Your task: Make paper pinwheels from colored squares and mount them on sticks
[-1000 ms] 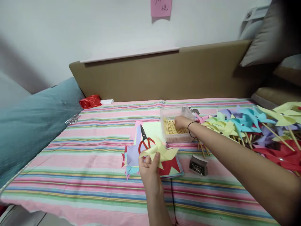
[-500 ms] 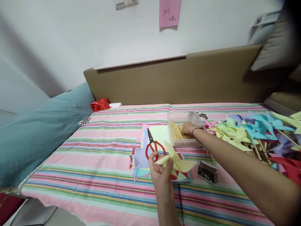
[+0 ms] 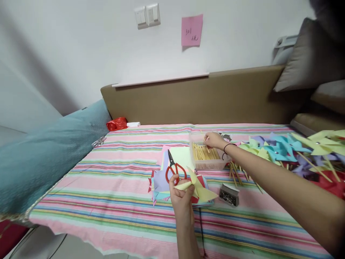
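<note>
Pale-yellow paper pinwheel (image 3: 204,191): held in the left hand (image 3: 182,198), nearer the wearer than the right hand (image 3: 214,141) and well apart from it. Blades pointed and curled towards the middle, one upright, one broad and reaching right; thumb covers part.

Coloured paper stack (image 3: 161,180): lilac, pale green, pink, blue and red pieces, unevenly layered on the striped cloth (image 3: 121,201).

Scissors (image 3: 176,168): red handles, dark blades directed away from the wearer; resting on the stack.

Left hand: closed, thumb and fingers pinching the pinwheel above the papers.

Clear plastic box (image 3: 207,165): many thin wooden sticks (image 3: 199,153) inside.

Right hand: over this box, fingertips nearly together on a single stick (image 3: 208,149), tilted; black band (image 3: 228,145) at wrist.

Small carton (image 3: 229,194): open; dark contents, too small to identify.

Finished pinwheels (image 3: 280,149): yellow, blue, purple and red, heaped far right, on sticks.
</note>
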Demonstrator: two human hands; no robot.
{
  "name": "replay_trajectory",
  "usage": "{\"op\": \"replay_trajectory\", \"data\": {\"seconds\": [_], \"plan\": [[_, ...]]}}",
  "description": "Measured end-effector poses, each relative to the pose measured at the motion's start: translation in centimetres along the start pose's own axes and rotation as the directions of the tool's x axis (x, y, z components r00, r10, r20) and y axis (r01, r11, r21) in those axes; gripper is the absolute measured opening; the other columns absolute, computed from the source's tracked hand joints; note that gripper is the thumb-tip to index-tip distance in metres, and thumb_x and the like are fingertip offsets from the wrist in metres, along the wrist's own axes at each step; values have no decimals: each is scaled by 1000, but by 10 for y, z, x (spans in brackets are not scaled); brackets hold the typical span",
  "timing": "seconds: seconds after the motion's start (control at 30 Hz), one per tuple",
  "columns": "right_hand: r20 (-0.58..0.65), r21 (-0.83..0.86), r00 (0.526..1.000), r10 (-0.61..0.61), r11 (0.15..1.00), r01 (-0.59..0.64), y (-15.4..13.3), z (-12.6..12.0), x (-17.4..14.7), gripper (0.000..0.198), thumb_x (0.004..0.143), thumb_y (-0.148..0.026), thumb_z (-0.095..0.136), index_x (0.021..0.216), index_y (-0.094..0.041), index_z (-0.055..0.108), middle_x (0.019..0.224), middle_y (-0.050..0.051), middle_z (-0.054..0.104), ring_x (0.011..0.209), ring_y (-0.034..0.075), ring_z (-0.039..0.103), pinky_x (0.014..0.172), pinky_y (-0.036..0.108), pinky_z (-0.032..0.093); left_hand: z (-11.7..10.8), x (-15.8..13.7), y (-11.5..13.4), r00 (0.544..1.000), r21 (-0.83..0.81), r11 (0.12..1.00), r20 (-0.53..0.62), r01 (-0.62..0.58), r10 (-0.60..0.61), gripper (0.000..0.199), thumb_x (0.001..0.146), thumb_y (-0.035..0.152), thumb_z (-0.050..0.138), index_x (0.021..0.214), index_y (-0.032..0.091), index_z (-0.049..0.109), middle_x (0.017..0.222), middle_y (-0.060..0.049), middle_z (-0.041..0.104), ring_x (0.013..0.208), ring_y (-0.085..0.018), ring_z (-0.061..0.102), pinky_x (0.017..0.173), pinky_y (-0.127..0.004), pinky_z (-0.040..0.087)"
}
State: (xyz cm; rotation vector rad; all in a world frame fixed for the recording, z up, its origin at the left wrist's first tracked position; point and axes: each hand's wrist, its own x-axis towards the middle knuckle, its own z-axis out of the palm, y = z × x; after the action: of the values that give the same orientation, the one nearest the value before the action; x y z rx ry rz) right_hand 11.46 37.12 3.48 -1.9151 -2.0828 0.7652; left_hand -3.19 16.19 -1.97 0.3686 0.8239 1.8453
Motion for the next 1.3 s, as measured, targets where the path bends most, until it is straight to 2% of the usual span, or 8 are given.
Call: {"op": "replay_trajectory", "data": {"seconds": [0.17, 0.27, 0.43, 0.6, 0.77, 0.97, 1.13, 1.3], "plan": [[-155, 186, 952, -265, 938, 292, -18, -32, -101, 19, 80, -12, 47, 97, -18, 52, 68, -1, 67, 64, 12, 63, 62, 21, 47, 14, -18, 15, 998, -37, 999, 48, -24, 26, 58, 55, 19, 83, 102, 26, 50, 73, 5, 62, 66, -8, 60, 65, -18, 46], [-173, 433, 880, -443, 768, 472, -17, -33, -184, 9, 87, -23, 42, 93, -21, 48, 65, -2, 64, 61, 14, 60, 59, 25, 46, 26, -45, 35, 991, -26, 1000, 134, -17, 20, 57, 56, 17, 82, 102, 25, 49, 72, 5, 61, 64, -8, 58, 63, -18, 45], [-219, 571, 886, -408, 683, 456, -14, -18, -312, 16, 90, -32, 47, 93, -20, 57, 78, 2, 62, 75, 15, 60, 67, 25, 47, 36, -115, 66, 960, -16, 999, 279, 29, -23, 57, 58, 13, 81, 103, 25, 48, 71, 6, 60, 60, -5, 55, 59, -14, 43], [-321, 648, 894, -313, 615, 448, -21, 6, -400, 21, 91, -35, 47, 101, -21, 60, 90, 4, 62, 82, 16, 60, 72, 24, 48, 36, -186, 81, 919, -89, 989, 385, 122, -79, 56, 59, 14, 82, 103, 25, 50, 73, 6, 58, 57, -4, 55, 54, -13, 42], [-400, 659, 881, -251, 589, 467, -18, 23, -454, 21, 93, -33, 47, 99, -23, 64, 93, 3, 65, 89, 15, 63, 77, 21, 48, 29, -238, 90, 881, -132, 967, 453, 216, -135, 57, 59, 11, 82, 103, 27, 50, 68, 8, 56, 57, -4, 57, 58, -14, 46], [-468, 650, 853, -230, 565, 509, -14, 29, -497, 18, 90, -26, 52, 103, -27, 65, 100, 0, 71, 89, 14, 68, 75, 18, 52, 22, -264, 100, 871, -90, 974, 471, 207, -142, 52, 60, 13, 82, 100, 26, 51, 65, 8, 58, 74, -8, 63, 70, -18, 50], [-631, 472, 736, -245, 633, 614, -19, 29, -516, 23, 85, -18, 58, 102, -30, 68, 99, -2, 73, 91, 15, 69, 70, 17, 54, 21, -269, 98, 890, -48, 988, 442, 149, -113, 58, 53, 15, 87, 97, 26, 50, 59, 9, 58, 71, -10, 64, 66, -19, 50], [-724, 296, 639, -259, 721, 627, -20, 37, -521, 17, 82, -15, 62, 93, -25, 69, 85, -1, 73, 72, 13, 69, 62, 18, 55, 13, -271, 97, 876, -38, 987, 468, 156, -120, 57, 54, 15, 87, 95, 26, 48, 55, 11, 56, 61, -7, 61, 61, -16, 50]]}}
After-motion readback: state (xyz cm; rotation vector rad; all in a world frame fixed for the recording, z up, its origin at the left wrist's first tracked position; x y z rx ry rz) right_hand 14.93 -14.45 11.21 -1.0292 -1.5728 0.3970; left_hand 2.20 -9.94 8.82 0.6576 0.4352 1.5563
